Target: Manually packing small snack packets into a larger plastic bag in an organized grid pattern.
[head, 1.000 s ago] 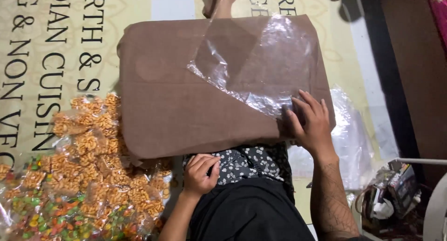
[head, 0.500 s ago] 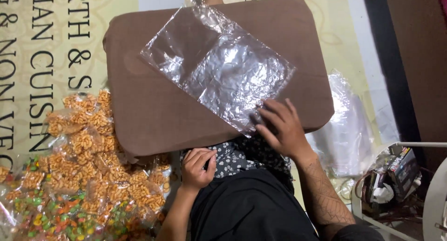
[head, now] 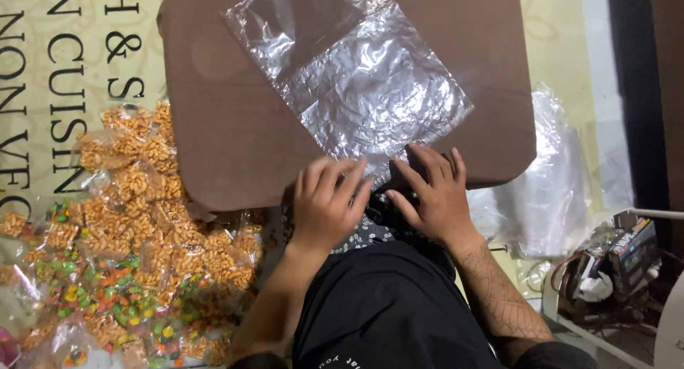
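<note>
A clear plastic bag (head: 356, 77) lies flat on the brown board (head: 214, 127) across the person's lap. Left hand (head: 326, 201) and right hand (head: 431, 194) rest at its near edge, fingers spread, pressing, gripping nothing; judged step: flattening, then opening its mouth. At nine o'clock, sealed orange snack packets (head: 142, 198); multicoloured packets (head: 78, 298) nearer. At three o'clock, spare bags (head: 548, 177). Beneath, a cream banner (head: 43, 91), black lettering.

dim warm light, glare on plastic sheet (head: 356, 77).
</note>
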